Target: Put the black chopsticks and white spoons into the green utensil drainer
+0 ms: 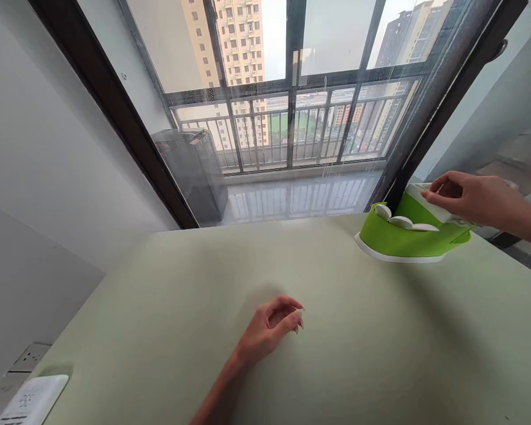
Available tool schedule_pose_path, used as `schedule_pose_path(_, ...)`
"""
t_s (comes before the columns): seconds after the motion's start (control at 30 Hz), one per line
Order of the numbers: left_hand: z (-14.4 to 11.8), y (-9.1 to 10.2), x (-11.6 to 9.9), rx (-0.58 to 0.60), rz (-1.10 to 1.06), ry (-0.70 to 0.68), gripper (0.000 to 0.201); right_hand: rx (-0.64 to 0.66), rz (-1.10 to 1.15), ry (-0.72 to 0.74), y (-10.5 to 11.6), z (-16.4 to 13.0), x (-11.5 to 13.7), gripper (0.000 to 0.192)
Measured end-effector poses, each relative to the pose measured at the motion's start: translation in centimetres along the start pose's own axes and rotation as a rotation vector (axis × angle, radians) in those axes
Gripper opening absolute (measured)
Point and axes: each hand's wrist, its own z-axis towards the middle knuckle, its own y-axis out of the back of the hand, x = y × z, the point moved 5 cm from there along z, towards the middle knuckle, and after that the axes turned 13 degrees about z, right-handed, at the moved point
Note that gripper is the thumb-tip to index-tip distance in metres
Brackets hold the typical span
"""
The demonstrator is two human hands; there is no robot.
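On the pale green tabletop (194, 330), my left hand (269, 330) rests near the middle. Its fingers are loosely curled, the thumb a little apart from them, and no object shows in it. My right hand (464, 198) is over a bright green holder (402, 239) at the far right of the table. That holder has a white base and white rounded petal-like pieces along its front. Thumb and fingers pinch together at the white item (431, 203) in the holder's top. What lies between the fingertips is too small to make out.
A white flat object with printed marks (38, 398) lies at the near left corner. Beside it is a wall socket (30, 357). The dark door frame (115, 112) and glass stand past the far edge, with a grey cabinet (190, 171) on the balcony.
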Motion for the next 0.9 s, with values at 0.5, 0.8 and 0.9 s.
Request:
schedule_pose_path(0.5,-0.1,-0.1,0.1,0.004,0.001,0.013,0.035,-0.215,0.339,0.300,-1.6,-11.1,7.6,0.063)
schedule_pose_path(0.8,-0.2,0.0,-0.2,-0.002,0.020,0.008,0.034,0.254,0.819,-0.011,-15.1,-17.8,7.0,0.049)
schedule_pose_path(0.9,-0.2,0.0,-0.3,-0.007,0.024,0.013,0.033,0.235,0.881,-0.100,-16.8,-17.5,6.2,0.048)
